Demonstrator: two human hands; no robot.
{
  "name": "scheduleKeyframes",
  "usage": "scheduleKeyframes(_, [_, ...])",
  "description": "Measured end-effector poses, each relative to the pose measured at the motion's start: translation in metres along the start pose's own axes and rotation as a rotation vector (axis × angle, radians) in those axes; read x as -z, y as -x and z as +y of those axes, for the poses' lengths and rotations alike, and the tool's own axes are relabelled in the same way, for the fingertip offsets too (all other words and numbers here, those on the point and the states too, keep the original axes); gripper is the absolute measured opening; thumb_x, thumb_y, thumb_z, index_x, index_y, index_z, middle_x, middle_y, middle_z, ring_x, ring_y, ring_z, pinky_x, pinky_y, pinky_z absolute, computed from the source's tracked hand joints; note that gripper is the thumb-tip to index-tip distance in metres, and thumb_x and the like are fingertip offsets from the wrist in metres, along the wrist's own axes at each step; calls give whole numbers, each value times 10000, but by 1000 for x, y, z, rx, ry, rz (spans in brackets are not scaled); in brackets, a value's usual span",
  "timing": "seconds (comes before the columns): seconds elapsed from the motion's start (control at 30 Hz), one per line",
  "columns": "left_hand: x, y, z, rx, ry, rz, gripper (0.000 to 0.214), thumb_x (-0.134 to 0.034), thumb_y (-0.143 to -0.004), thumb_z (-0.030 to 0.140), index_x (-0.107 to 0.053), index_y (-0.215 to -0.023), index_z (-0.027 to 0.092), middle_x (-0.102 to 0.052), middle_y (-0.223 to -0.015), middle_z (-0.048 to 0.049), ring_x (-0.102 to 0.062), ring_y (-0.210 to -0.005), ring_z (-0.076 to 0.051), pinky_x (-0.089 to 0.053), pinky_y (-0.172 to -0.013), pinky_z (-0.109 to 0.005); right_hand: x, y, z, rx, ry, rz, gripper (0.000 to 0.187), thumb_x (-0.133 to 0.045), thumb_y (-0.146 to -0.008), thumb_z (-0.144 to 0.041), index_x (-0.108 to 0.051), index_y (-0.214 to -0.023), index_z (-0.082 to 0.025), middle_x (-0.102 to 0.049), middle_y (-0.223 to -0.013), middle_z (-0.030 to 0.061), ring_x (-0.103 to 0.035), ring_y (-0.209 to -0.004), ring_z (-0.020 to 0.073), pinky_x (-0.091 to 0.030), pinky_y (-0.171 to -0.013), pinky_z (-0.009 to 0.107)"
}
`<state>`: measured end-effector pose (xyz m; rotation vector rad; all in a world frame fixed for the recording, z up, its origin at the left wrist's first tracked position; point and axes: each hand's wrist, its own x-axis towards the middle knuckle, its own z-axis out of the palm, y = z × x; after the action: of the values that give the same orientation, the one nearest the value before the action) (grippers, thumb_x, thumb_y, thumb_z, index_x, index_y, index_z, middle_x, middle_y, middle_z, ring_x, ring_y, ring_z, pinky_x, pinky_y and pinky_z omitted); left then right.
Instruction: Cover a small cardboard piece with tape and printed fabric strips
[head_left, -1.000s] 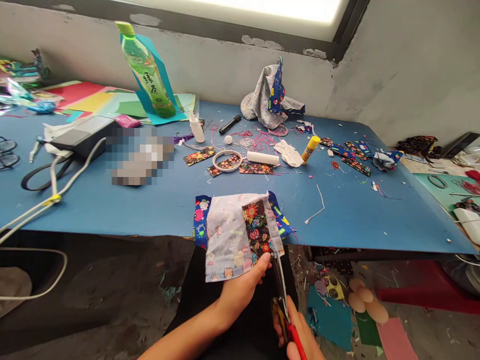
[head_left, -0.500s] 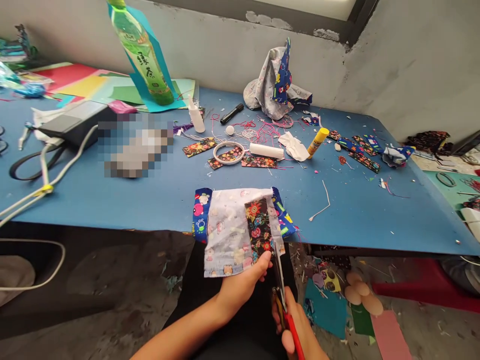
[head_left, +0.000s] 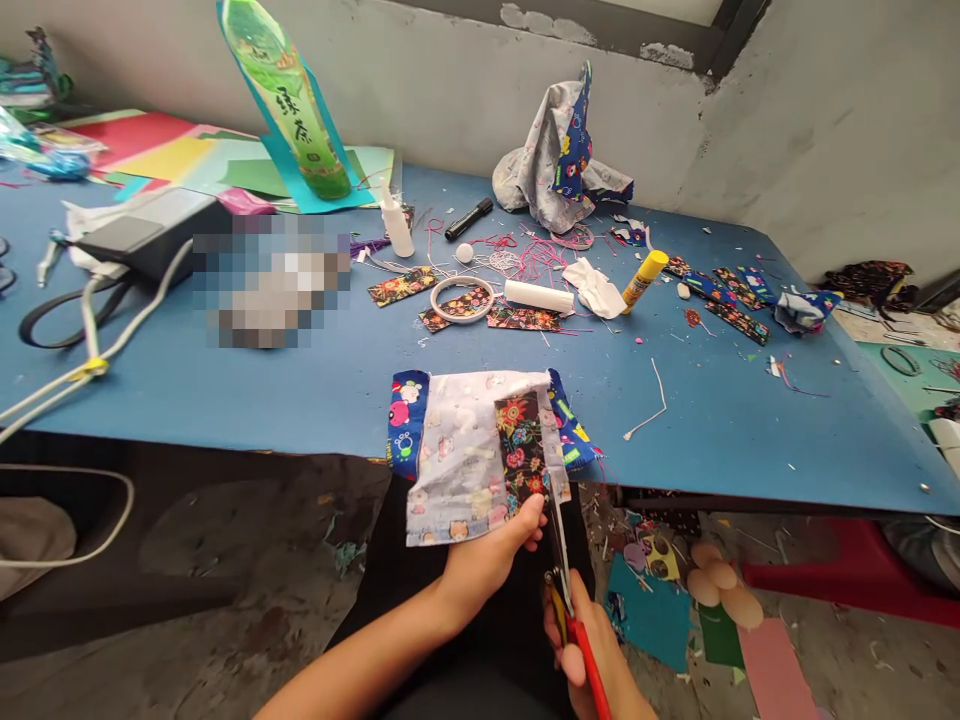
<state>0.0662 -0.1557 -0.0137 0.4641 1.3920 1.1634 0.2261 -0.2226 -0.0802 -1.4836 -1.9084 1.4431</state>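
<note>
My left hand [head_left: 491, 560] pinches a piece of printed fabric [head_left: 457, 450], its pale wrong side up and its blue cartoon print showing at both sides. On top of it lies a black floral strip [head_left: 520, 440], held down by my left thumb. My right hand [head_left: 596, 640] grips red-handled scissors [head_left: 561, 560], fingers closed round the handles. The blades point up along the strip's right edge, close to my left fingertips, and overlap the fabric. Part of the fabric hangs past the table's front edge, over my lap.
On the blue table [head_left: 525, 365] lie a roll of tape [head_left: 463, 318], a white tube [head_left: 538, 297], a yellow glue stick [head_left: 645, 280], floral strips, thread scraps and a black marker [head_left: 469, 219]. A green bottle [head_left: 300, 120] stands at the back; cables [head_left: 94, 330] cross the left.
The view has shifted slightly, so the table items sit a little further right and up. Both hands, the fabric and the scissors keep almost the same pose.
</note>
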Motion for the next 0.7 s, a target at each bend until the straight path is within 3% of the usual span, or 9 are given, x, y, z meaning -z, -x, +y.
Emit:
scheduleKeyframes(0.13, [0, -1, 1, -9, -17, 12, 413, -761, -572, 555, -659, -604, 156, -681, -587, -42, -625, -510, -166, -556, -503, -282, 1, -1, -4, -90, -136, -24, 924, -80, -494, -994, -417, -876, -223, -426, -586, -42, -375, -467, 102, -365, -436, 229])
scheduleKeyframes(0.27, [-1, 0, 4, -16, -21, 18, 413, -767, -572, 552, -650, -575, 156, -676, -568, -40, -621, -496, -163, -563, -514, -288, 2, 1, -7, -176, -112, -1, 911, -119, -491, -992, -423, -875, -224, -470, -571, -33, -366, -468, 106, -332, -416, 228])
scheduleKeyframes(0.47, [1, 0, 7, 0, 2, -1, 426, -771, -545, 559, -655, -564, 150, -669, -562, -40, -609, -490, -152, -561, -523, -285, 3, 2, -11, -169, -88, 7, 874, -97, -545, -975, -410, -855, -220, -455, -569, -33, -358, -471, 103, -294, -411, 222])
scheduleKeyframes(0.7, [4, 2, 1, 32, 13, -37, 400, -771, -560, 537, -657, -561, 154, -661, -556, -31, -595, -487, -136, -552, -533, -270, 4, -4, -12, -87, -120, -2, 899, -107, -509, -993, -399, -862, -219, -421, -585, -46, -321, -488, 99, -285, -422, 225])
